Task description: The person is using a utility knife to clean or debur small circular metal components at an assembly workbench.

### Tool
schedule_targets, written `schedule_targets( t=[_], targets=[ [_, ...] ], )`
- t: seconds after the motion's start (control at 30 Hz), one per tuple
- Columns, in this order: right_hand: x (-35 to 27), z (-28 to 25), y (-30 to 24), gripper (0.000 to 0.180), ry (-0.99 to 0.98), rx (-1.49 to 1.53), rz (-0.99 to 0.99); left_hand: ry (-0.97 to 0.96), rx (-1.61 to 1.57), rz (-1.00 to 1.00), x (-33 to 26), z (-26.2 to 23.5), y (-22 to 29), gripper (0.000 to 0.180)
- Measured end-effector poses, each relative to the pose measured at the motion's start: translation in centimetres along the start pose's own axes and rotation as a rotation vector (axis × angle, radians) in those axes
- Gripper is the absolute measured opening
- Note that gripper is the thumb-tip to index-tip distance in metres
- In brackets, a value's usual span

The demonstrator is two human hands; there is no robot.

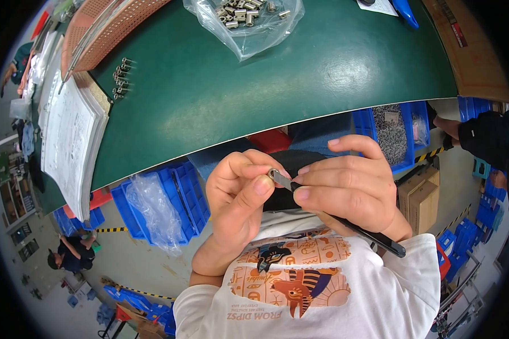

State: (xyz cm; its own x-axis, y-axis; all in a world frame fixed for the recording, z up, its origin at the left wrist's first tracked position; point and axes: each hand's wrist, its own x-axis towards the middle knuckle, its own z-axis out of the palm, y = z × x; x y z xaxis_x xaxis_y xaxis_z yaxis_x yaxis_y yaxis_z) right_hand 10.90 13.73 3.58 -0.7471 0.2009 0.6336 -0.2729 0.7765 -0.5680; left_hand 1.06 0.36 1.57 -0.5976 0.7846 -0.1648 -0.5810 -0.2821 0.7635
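Just past the table's near edge, my left hand pinches a small metal sleeve between thumb and fingers. My right hand grips a utility knife, its black handle running back under the palm toward my right forearm. The knife's grey blade sticks out beyond my right fingertips, and its tip is at the sleeve's open end. Whether the tip sits inside or only touches the rim, I cannot tell. Similar metal sleeves lie in a clear plastic bag on the green table.
Several small metal parts stand in a cluster on the green table. A pink perforated basket and a stack of papers are at the left. Blue bins sit below the table edge; a cardboard box stands right.
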Motion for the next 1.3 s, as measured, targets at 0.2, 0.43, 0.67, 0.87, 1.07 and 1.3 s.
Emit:
schedule_targets(
  t=[0.2, 0.43, 0.67, 0.87, 1.07, 1.3],
  targets=[
    [0.0, 0.0, 0.1, 0.015, -0.016, 0.018, 0.015, -0.016, 0.045, 0.024, 0.0, -0.1, -0.1, 0.009],
    [-0.1, 0.1, 0.0, 0.015, -0.030, -0.075, -0.035, -0.004, 0.063, 0.040, 0.1, 0.1, 0.0, 0.009],
    [0.0, -0.4, -0.5, 0.018, -0.117, -0.114, 0.021, 0.011, 0.071, 0.047, 0.2, 0.2, 0.0, 0.009],
    [0.0, 0.1, 0.1, 0.016, -0.027, 0.003, -0.004, -0.010, 0.072, 0.037, 0.0, 0.0, 0.0, 0.008],
    [-0.3, 0.1, 0.4, 0.016, -0.023, -0.043, 0.001, -0.009, 0.063, 0.026, 0.4, 0.0, -0.5, 0.009],
    [0.2, 0.1, 0.3, 0.016, -0.006, -0.136, -0.005, -0.036, -0.063, 0.092, 0.4, -0.1, -0.1, 0.007]
  ],
)
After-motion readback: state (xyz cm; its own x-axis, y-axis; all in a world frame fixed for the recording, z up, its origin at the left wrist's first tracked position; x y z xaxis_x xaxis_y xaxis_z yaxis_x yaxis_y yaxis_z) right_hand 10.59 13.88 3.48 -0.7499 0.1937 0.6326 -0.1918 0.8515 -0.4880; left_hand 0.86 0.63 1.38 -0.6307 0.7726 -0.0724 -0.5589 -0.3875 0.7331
